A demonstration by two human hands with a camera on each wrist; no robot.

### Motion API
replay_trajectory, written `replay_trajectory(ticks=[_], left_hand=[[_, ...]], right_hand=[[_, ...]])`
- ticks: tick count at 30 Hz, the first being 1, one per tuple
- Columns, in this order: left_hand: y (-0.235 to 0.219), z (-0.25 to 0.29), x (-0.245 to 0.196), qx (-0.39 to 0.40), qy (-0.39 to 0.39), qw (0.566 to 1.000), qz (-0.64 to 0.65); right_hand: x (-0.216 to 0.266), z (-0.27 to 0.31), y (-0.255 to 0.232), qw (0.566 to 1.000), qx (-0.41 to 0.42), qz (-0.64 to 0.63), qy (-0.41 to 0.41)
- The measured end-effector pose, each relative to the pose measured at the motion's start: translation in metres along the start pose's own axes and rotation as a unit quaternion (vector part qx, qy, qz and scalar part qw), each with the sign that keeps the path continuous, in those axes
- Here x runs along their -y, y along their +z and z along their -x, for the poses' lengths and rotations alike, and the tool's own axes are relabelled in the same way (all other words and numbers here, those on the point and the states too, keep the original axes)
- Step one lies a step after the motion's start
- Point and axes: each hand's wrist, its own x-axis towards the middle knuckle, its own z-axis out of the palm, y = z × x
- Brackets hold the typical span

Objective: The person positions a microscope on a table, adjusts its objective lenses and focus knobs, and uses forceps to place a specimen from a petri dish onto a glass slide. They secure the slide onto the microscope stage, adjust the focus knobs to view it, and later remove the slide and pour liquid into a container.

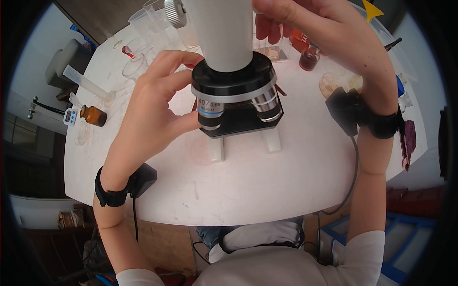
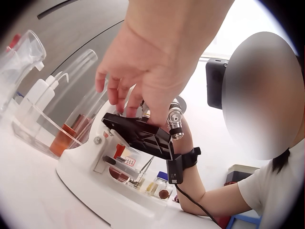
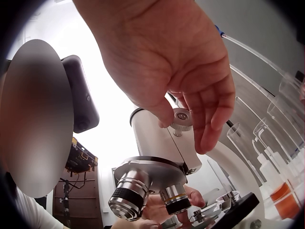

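A white microscope (image 1: 219, 33) stands upright, its black stage (image 1: 234, 125) under the objectives (image 1: 210, 114). My left hand (image 1: 150, 100) reaches around the stage's left side; in the left wrist view the hand (image 2: 152, 71) has its bent fingers over the stage (image 2: 138, 134) and its thumb beside the objectives. Whether those fingertips hold anything is hidden. Up at the tube's right side is my right hand (image 1: 334, 43). The right wrist view shows this hand (image 3: 176, 67) with thumb and fingers around a round focus knob (image 3: 181, 117).
Glass and plastic vessels (image 1: 136, 66) stand behind the left hand. Further left are a measuring cylinder (image 1: 86, 82), a brown bottle (image 1: 94, 116) and a small timer (image 1: 70, 117). A dark red bottle (image 1: 309, 59) and petri dishes (image 1: 329, 85) lie to the right.
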Motion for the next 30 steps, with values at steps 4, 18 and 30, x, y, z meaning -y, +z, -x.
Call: replay_trajectory(ticks=[4, 18, 30], left_hand=[[0.001, 0.0, -0.002, 0.001, 0.001, 1.0, -0.016], [0.0, 0.003, -0.005, -0.014, -0.008, 1.0, -0.024], [0.0, 0.003, -0.003, -0.001, -0.015, 0.999, -0.041]], right_hand=[[-0.003, 0.003, -0.001, 0.999, 0.002, -0.006, -0.044], [0.01, 0.006, 0.0, 0.993, 0.002, 0.12, -0.005], [-0.02, 0.028, 0.003, 0.945, 0.188, 0.234, 0.129]])
